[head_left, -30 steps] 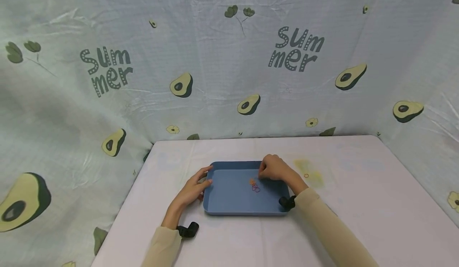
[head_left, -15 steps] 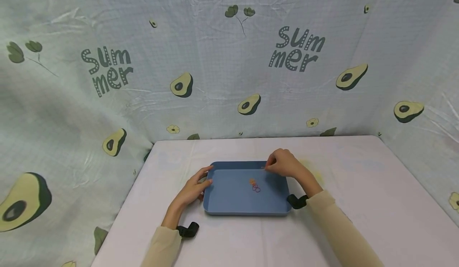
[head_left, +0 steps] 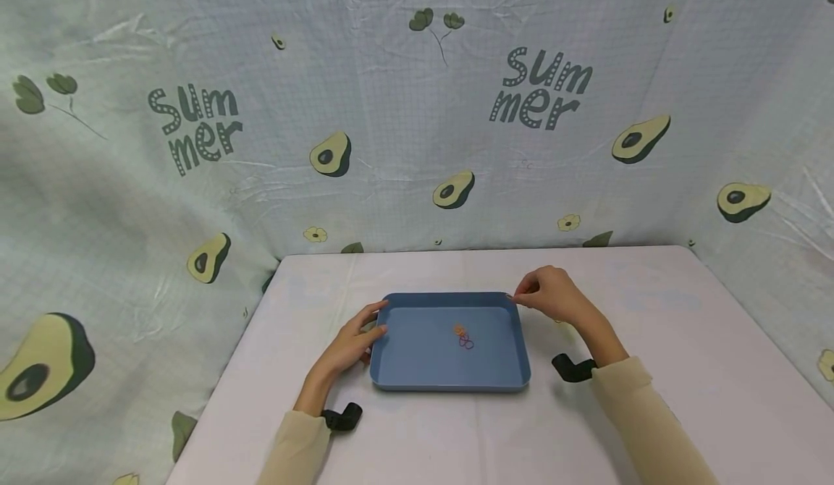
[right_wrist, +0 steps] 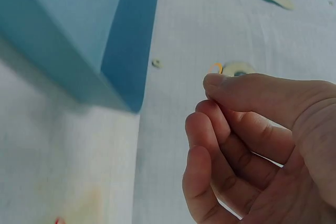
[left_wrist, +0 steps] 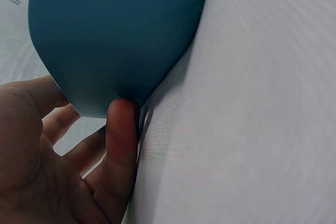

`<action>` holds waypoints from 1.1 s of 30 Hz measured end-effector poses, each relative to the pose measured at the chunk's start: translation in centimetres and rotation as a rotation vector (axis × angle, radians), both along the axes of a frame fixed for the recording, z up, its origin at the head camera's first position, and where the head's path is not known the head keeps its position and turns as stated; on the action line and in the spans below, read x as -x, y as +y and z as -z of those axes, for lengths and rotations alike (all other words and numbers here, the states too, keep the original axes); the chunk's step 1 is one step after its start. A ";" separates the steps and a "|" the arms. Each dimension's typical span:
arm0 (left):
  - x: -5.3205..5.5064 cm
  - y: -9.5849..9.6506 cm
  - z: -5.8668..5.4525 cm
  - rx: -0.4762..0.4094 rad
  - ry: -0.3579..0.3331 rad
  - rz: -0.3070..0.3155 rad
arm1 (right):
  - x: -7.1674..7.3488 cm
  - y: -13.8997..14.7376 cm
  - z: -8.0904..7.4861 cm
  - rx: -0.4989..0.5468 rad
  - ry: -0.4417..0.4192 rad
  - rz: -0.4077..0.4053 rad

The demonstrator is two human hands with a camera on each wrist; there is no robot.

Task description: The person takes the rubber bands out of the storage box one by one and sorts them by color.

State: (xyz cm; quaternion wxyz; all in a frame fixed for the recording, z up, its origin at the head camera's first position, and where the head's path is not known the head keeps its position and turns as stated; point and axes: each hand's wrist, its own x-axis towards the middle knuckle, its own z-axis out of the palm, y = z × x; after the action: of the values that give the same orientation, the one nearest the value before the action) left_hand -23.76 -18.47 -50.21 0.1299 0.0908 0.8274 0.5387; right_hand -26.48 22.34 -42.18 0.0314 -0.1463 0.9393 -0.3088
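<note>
My right hand is just past the far right corner of the blue tray. Its thumb and index finger pinch a small orange rubber band, a loop of which shows above the thumb tip; the other fingers curl loosely beneath. My left hand holds the tray's left rim, with fingertips over the edge and one finger against the outer wall. Inside the tray lie orange rubber bands and magenta rubber bands, bunched right of centre.
A white cloth covers the table. Right of the tray it has a yellowish stain, where a small reddish piece shows at the right wrist view's lower edge. A patterned curtain hangs behind and at both sides.
My right hand has moved from over the tray's inside, up and right, to beyond its far right corner, carrying the pinched rubber band. The left hand and the bands in the tray stay put.
</note>
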 end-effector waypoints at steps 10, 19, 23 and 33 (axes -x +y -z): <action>0.2 0.2 0.2 0.007 -0.005 -0.022 | -1.0 4.0 0.8 0.009 -0.053 0.121; 0.2 0.3 0.2 0.007 -0.006 -0.027 | -2.1 6.4 2.3 0.051 -0.094 0.193; 0.2 0.3 0.1 0.005 -0.015 -0.024 | -2.5 7.0 2.7 0.066 -0.125 0.201; 0.0 0.2 0.1 0.002 -0.012 -0.032 | -3.0 7.9 3.7 0.082 -0.169 0.223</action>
State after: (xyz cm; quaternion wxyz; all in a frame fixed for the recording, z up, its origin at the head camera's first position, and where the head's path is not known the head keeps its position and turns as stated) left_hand -23.80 -18.26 -50.31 0.1266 0.0743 0.8285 0.5403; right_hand -23.52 30.22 -45.86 0.0696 -0.0157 0.9303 -0.3598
